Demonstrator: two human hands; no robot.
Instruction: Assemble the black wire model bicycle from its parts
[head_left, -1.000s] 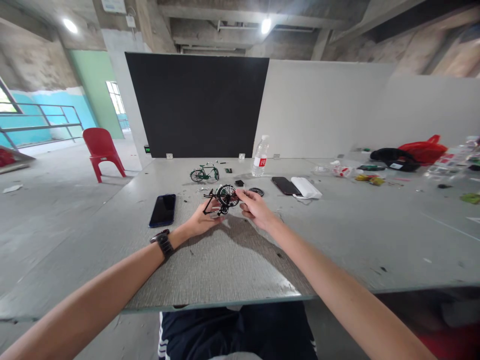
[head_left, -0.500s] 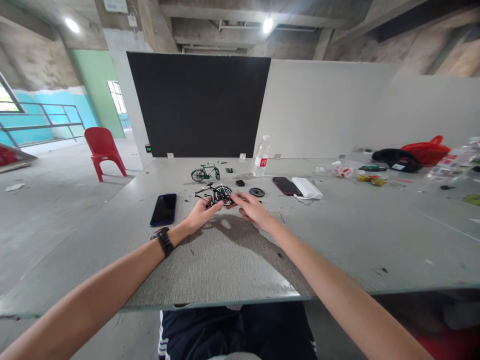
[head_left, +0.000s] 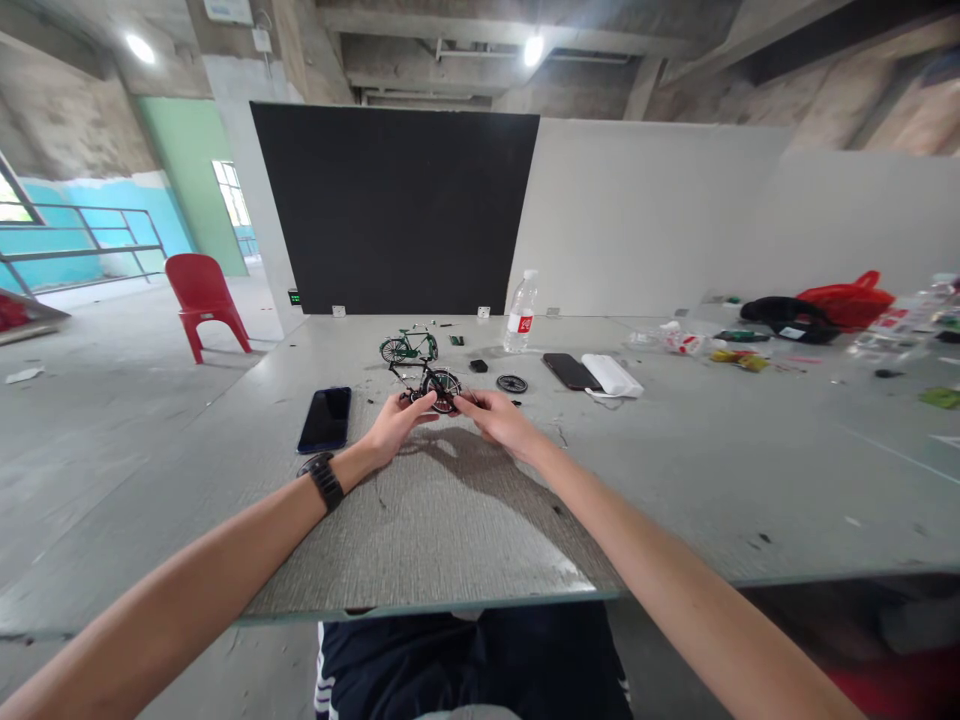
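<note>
A small black model bicycle frame (head_left: 409, 373) with one wheel fitted is held just above the table between both hands. My left hand (head_left: 401, 422) grips it from the left, thumb on top near the wheel. The fingers of my right hand (head_left: 495, 412) pinch at the wheel's right side; their tips partly hide what they touch. Behind stands a green model bicycle (head_left: 409, 346). A loose black wheel (head_left: 512, 383) lies to the right of the held model, and a small black piece (head_left: 478, 366) lies behind it.
On the grey table (head_left: 420, 540), a dark phone (head_left: 325, 419) lies left and another phone (head_left: 571, 371) right, beside a white item (head_left: 611, 375). A water bottle (head_left: 522, 312) stands behind. Bags and bottles are at far right.
The held model has turned slightly in my hands, its frame now more level. My right fingers have shifted a little lower at the wheel. The view has moved slightly.
</note>
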